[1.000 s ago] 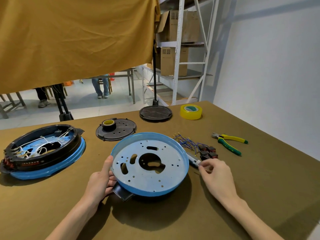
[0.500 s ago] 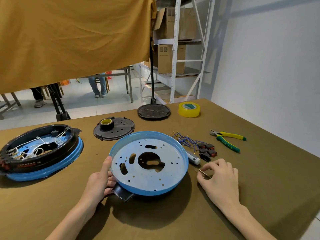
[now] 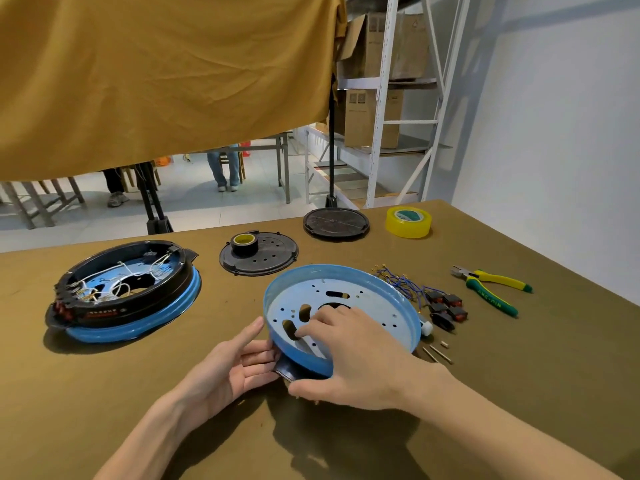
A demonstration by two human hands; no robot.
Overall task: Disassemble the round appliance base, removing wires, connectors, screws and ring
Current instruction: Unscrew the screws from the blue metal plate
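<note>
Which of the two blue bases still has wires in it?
The blue base on the left, with white wires inside its black ring; the held base is bare.

Olive table [image 3: 104, 393], 2 bases, pliers [image 3: 491, 287], tape roll [image 3: 408, 221], screws [image 3: 437, 352]

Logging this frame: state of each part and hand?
Blue pan: stripped, tilted, held by both hands.
Left hand: holds pan's black tab.
Right hand: grips pan's near rim.
Second base: still wired.
Pliers: lying unused.
Switches: removed, loose.
Screws: removed, loose.
</note>
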